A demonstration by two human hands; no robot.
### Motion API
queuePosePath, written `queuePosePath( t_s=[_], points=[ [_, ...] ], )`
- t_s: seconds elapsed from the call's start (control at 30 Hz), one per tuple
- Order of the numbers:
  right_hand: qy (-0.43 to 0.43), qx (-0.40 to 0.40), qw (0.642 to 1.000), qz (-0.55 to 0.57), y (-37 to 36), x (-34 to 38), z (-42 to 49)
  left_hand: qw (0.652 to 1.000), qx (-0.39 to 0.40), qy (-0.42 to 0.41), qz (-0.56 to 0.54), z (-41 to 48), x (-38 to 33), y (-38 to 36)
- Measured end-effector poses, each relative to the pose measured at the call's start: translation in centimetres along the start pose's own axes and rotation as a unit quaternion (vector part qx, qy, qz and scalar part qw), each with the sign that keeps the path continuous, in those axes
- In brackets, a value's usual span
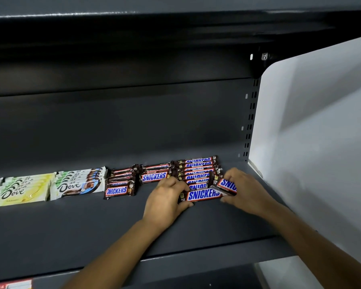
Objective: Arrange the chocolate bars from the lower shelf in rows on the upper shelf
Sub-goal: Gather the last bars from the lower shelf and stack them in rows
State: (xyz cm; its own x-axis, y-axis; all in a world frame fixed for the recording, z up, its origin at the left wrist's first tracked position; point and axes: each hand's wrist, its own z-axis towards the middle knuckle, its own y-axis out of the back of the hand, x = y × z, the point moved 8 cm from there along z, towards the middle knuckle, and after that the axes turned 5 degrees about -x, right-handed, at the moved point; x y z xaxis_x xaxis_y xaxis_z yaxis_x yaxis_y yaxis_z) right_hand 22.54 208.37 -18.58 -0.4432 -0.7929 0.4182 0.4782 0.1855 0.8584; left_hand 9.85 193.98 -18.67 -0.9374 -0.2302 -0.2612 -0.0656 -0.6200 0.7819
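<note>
On the dark grey upper shelf [92,222], brown Snickers bars lie in rows: a long row [197,167] at the right, a middle row [154,174] and a row of short bars [119,189]. My left hand [165,202] grips the left end of the front Snickers bar [203,195] of the right row. My right hand [243,188] holds a second Snickers bar [224,184], tilted, just above the front bar's right end.
Left of the Snickers lie rows of Dove bars, blue-white [79,182] and yellow [21,191]. A white side panel [313,142] closes the shelf at the right. Another shelf [154,17] hangs overhead. Part of the lower shelf shows at the bottom edge.
</note>
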Motion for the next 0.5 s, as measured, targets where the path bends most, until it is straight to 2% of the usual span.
queuePosePath(
  t_s=[0.17,0.27,0.37,0.43,0.47,0.5],
  points=[
    [0.050,-0.015,0.999,0.005,1.5,2.4,0.0,1.000,0.008,0.004,0.017,0.1,-0.1,-0.1],
    [0.066,-0.059,0.995,0.046,3.0,3.8,0.2,0.999,-0.027,-0.023,0.014,0.0,-0.2,0.5],
    [0.028,-0.070,0.977,0.198,4.2,4.8,0.2,0.997,-0.051,-0.038,-0.036,0.2,-1.2,2.0],
    [0.004,-0.012,0.930,0.368,3.9,6.0,0.0,0.995,-0.046,-0.033,-0.079,0.5,-2.1,2.9],
    [-0.008,0.000,0.912,0.409,3.9,6.4,-0.1,0.993,-0.045,-0.023,-0.105,0.6,-2.4,3.4],
    [-0.004,-0.004,0.916,0.401,4.0,6.6,-0.1,0.989,-0.049,-0.008,-0.137,0.7,-2.6,4.0]
  ],
)
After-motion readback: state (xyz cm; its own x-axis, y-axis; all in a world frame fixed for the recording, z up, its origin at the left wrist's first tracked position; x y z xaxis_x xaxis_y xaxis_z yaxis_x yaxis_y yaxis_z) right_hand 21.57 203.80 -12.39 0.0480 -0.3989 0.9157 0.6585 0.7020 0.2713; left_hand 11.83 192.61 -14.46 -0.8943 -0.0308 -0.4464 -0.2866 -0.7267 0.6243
